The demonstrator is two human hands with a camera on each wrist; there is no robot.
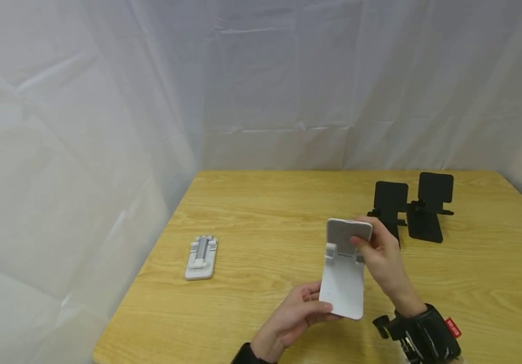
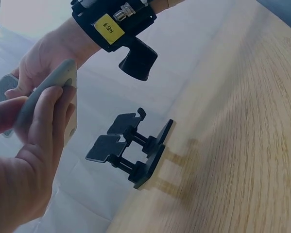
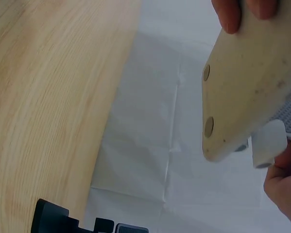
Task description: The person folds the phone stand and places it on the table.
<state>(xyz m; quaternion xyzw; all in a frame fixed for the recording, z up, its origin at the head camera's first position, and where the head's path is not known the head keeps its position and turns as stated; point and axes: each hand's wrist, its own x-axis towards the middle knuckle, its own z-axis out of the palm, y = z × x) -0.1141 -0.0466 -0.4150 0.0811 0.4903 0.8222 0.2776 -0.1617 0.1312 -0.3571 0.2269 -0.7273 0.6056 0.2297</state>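
A white phone stand (image 1: 343, 283) is held above the table's near side, its grey-padded plate (image 1: 340, 235) swung up from the base. My left hand (image 1: 295, 311) grips the lower end of the base, thumb on the upper face. With thumb and fingers my right hand (image 1: 381, 253) pinches the right edge of the padded plate. The left wrist view shows the left fingers (image 2: 45, 114) curled under the base. In the right wrist view, the base's underside (image 3: 252, 82) with round feet faces the camera.
A folded white phone stand (image 1: 202, 258) lies at the table's left. Two unfolded black phone stands (image 1: 390, 197) (image 1: 435, 189) stand at the back right, one partly behind the right hand. White sheeting (image 1: 279, 91) hangs behind the wooden table (image 1: 261, 202).
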